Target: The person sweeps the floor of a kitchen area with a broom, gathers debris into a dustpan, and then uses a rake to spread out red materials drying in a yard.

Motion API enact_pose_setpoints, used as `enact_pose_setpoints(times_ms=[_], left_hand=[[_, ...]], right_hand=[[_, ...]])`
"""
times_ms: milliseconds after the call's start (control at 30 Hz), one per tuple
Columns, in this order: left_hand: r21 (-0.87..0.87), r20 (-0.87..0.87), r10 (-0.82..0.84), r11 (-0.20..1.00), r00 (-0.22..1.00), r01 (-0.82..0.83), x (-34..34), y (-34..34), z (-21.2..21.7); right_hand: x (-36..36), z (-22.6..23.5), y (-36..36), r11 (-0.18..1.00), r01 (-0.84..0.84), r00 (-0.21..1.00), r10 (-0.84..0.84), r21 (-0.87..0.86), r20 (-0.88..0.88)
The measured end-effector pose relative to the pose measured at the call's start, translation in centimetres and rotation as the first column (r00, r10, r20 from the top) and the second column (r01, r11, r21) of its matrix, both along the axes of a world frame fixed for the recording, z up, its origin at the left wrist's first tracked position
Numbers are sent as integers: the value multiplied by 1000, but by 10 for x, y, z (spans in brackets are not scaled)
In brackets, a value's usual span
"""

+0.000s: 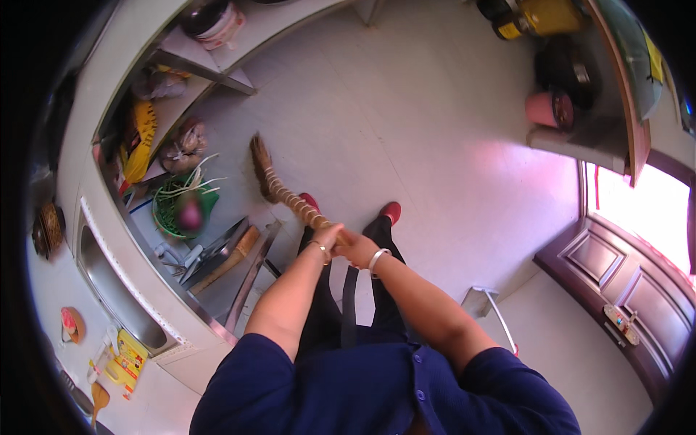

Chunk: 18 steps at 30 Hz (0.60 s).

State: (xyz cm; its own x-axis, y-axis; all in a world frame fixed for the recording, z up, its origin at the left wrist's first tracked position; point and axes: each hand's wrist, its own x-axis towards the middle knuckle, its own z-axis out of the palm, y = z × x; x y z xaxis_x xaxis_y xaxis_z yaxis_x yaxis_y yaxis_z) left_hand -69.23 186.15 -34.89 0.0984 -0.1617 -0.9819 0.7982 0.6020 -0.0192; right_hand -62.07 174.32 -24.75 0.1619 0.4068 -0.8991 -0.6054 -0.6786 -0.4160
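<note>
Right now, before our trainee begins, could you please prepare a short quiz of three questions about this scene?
1. True or false: the left hand and the right hand both hold the broom.
2. Fill in: the person's shoes are ____ in colour.
3. Choose: where in the picture is the metal sink? A) upper right; B) left; C) lower right.

Key: 1. True. 2. Red. 3. B.

Head-height fisheye (dark-rimmed), facing down; hands [359, 250] nearer than floor [449, 138].
</note>
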Motion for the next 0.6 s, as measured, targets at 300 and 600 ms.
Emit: enact_pose_setpoints(times_ms=[300, 600], left_hand=[[45, 136, -567, 823, 813, 566, 77, -267, 79], [244, 337, -270, 950, 902, 194, 141, -164, 103]], right_hand=[[3, 92, -231, 837, 394, 917, -385, -379, 103], [82, 90, -159, 626, 763, 637, -690, 161, -343]])
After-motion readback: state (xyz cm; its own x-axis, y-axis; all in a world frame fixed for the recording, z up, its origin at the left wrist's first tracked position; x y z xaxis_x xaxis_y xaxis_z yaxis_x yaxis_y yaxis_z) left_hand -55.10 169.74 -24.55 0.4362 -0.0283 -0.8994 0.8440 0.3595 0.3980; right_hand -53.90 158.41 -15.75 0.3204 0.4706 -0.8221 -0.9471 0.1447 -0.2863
